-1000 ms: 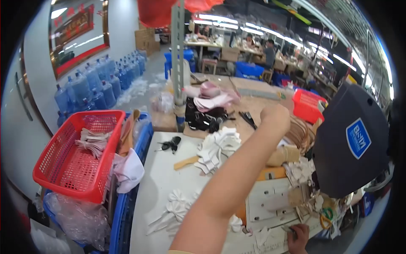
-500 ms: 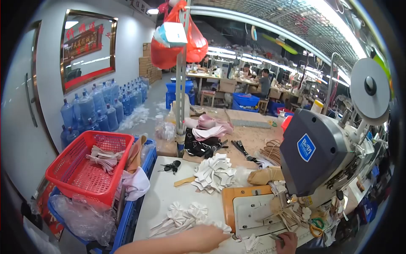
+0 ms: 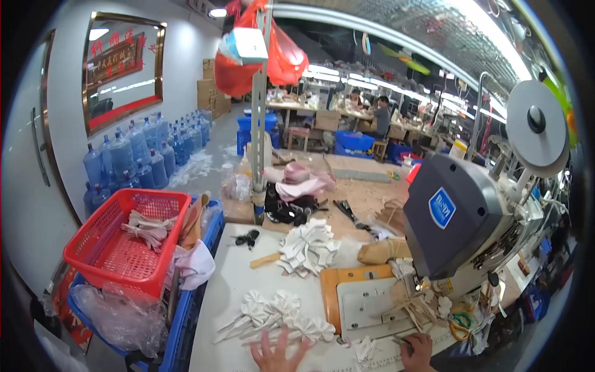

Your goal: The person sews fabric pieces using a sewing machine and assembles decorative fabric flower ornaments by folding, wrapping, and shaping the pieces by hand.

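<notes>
My left hand [image 3: 279, 353] lies at the table's front edge with its fingers spread, fingertips at the lower edge of some white flower-shaped pieces with long strips [image 3: 273, 308]. Nothing shows in its grip. My right hand [image 3: 416, 352] is closed on a small grey metal tool [image 3: 400, 339], mostly hidden by the fingers. Small white strips [image 3: 364, 348] lie between the hands. Behind the flower pieces is a pile of white wavy-edged pieces [image 3: 308, 248]. The sewing machine [image 3: 458, 214] stands to the right, its bed plate [image 3: 365, 304] just beyond my right hand.
To the left, a red basket [image 3: 133, 266] holding pale strips sits on a blue crate [image 3: 189, 322]. Black-handled keys [image 3: 246, 238] and a wooden stick [image 3: 265, 260] lie on the white table. Scissors [image 3: 460, 325] and scraps lie at right. A metal post [image 3: 259, 136] rises behind.
My left hand has drawn back from over the flower pieces to the table's front edge, and its fingers now show spread. My right hand stays low with the tool. The view has shifted slightly.
</notes>
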The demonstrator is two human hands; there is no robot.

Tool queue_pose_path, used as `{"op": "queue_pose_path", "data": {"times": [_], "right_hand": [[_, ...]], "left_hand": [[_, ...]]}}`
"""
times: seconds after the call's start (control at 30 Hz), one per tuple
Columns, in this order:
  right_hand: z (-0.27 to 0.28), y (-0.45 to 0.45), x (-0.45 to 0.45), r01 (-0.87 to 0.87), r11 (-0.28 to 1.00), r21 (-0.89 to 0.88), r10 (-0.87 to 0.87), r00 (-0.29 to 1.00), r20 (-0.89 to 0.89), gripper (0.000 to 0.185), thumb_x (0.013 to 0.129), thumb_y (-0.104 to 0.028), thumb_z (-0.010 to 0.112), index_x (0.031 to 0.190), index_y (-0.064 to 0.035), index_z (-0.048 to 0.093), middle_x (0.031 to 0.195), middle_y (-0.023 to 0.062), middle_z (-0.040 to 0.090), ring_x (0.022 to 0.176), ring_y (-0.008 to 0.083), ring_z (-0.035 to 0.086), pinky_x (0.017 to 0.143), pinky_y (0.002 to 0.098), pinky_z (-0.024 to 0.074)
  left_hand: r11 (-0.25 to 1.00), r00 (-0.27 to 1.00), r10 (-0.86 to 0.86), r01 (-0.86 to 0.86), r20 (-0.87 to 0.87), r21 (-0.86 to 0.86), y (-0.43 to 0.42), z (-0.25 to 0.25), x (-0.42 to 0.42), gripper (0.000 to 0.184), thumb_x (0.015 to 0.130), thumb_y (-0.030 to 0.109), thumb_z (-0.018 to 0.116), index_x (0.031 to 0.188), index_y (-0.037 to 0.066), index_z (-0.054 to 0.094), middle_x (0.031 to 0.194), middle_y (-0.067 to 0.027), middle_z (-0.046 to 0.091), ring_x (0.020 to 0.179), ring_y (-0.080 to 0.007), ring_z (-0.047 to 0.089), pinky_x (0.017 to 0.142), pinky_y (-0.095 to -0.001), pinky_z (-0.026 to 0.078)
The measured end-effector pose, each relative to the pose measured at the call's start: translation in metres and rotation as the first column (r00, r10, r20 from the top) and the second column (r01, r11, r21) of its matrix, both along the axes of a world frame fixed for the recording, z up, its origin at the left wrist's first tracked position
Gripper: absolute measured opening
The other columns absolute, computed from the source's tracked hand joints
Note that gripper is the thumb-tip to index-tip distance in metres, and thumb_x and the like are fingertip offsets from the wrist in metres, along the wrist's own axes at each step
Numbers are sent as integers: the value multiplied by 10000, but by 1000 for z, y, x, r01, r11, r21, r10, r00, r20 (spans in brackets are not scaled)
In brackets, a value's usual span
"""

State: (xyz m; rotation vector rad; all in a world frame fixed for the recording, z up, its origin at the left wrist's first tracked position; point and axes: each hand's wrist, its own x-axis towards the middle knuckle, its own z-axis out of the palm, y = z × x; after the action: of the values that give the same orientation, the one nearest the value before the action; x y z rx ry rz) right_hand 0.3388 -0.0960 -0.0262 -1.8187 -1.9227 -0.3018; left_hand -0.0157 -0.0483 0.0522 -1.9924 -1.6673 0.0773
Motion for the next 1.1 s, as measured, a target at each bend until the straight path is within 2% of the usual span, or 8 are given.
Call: {"op": "queue_pose_path", "data": {"times": [0.1,0.23,0.3,0.43,0.63,0.87,1.0,1.1], "right_hand": [[12,-5,-10,12,1000,-18,-12,1000,-26,343,777,-145,617,1104,-62,555,1099,153,529,1025,354,484,873,464,388],[18,0,-15,-15,1000,-6,15,1000,14,334,760,-126,628,1082,-57,574,1071,157,545,1002,352,499,860,454,403],[36,3,-34,39,997,59,-32,992,-125,225,658,-63,653,873,-24,602,870,126,553,825,328,518,740,418,425],[22,1,-22,70,997,-41,-75,984,-162,243,688,-97,655,915,-33,597,952,130,537,905,334,491,796,437,399],[25,3,-22,6,1000,-19,-8,994,-110,249,713,-65,642,955,-27,594,971,139,535,916,337,493,811,426,406],[23,1,-22,1,1000,-1,-1,995,-104,250,724,-61,638,968,-24,595,984,129,538,935,331,494,830,416,404],[23,2,-23,0,1000,9,1,993,-116,246,726,-53,632,967,-24,596,983,130,541,936,332,495,833,415,404],[21,1,-24,9,1000,24,-6,993,-122,241,726,-50,626,963,-24,597,976,134,550,932,331,503,835,410,406]], "left_hand": [[623,665,420,283,617,-729,25,65,-39,1165,541,374,816,1459,176,124,1482,-223,-118,1306,-530,-143,980,-709,18],[911,859,95,129,503,-393,29,8,-42,943,650,642,657,1379,130,349,1419,-258,193,1278,-571,118,930,-717,183],[884,787,63,241,614,-400,46,-34,-58,1142,510,777,641,1400,138,320,1467,-247,-85,1232,-617,-185,851,-794,-28],[902,822,21,230,570,-365,65,-36,-68,974,625,732,594,1403,217,315,1475,-213,89,1259,-601,83,917,-752,99],[913,828,-38,257,560,-318,116,-43,-82,918,669,694,590,1420,283,260,1490,-164,122,1293,-540,128,965,-710,123],[857,837,-188,395,513,-330,122,32,-39,945,656,541,715,1407,170,276,1448,-176,238,1321,-436,221,1034,-622,169],[409,448,-609,884,655,-224,83,48,32,648,711,386,701,1228,79,460,1219,-141,469,1136,-316,473,913,-468,384],[-37,91,-753,983,652,-179,42,20,81,340,753,252,624,1017,58,533,942,-98,577,887,-278,588,750,-396,460]]}}
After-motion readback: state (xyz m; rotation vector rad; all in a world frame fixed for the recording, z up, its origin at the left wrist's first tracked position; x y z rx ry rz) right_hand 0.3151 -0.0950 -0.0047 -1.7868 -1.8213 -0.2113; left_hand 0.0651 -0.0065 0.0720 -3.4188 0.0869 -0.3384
